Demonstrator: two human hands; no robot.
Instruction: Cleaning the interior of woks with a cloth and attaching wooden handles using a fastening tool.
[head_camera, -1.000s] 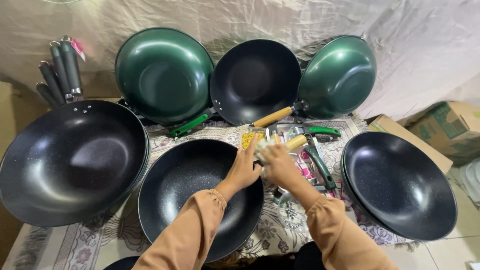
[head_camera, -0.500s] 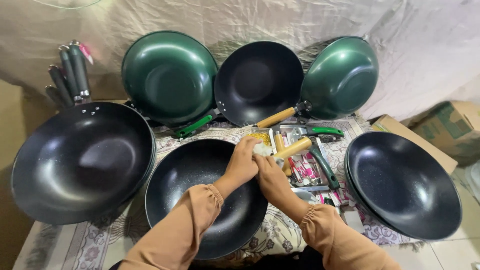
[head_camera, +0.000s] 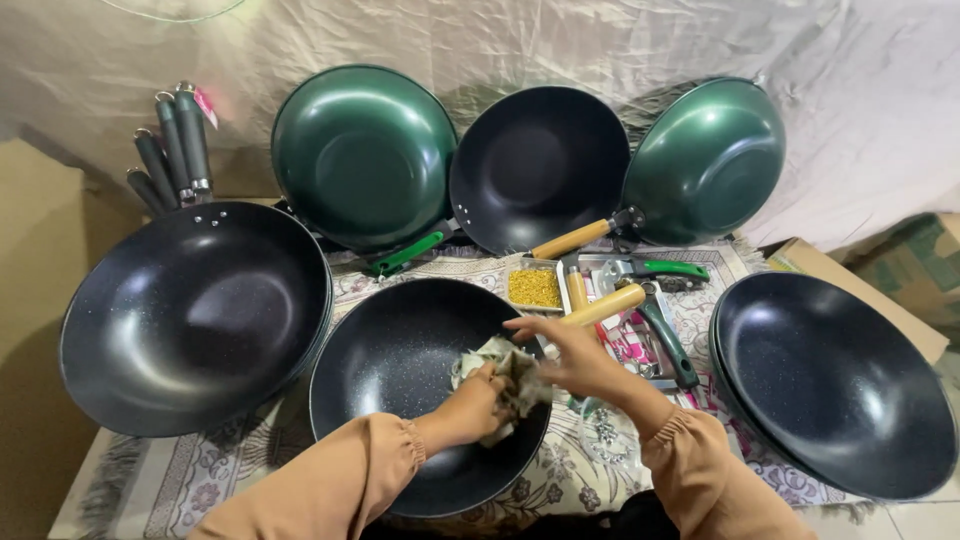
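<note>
Black and speckled inside, the wok (head_camera: 400, 380) in the middle of the surface (head_camera: 200, 480) has both hands at its right rim. A crumpled pale cloth (head_camera: 500, 370) lies against the inner wall there. The left hand (head_camera: 475, 405) is curled around the cloth from below, fingers pressed into it. The right hand (head_camera: 570, 355) comes in from the rim side with its fingers loosely spread, the fingertips resting on the top of the cloth. Both arms wear tan sleeves gathered at the wrist.

A light wooden handle (head_camera: 605, 305) juts from the wok's rim just behind the right hand. Just beyond the rim sits a small tray of yellow grains (head_camera: 535, 287), and beside it lie a green-handled tool (head_camera: 675, 268), a dark-handled tool (head_camera: 665, 340) and some pink packets (head_camera: 632, 345).

To the left, a larger stack of black woks (head_camera: 195, 315) rests tilted, and behind it several grey handles (head_camera: 175, 150) stand up. To the right, another stack of black woks (head_camera: 830, 385) lies on the surface's edge. Along the back, leaning on a cream sheet (head_camera: 500, 40), stand a green wok (head_camera: 365, 155), a black wok (head_camera: 540, 165) and a second green wok (head_camera: 705, 160). A cardboard box (head_camera: 900, 270) sits at far right. A patterned cloth covers the surface.
</note>
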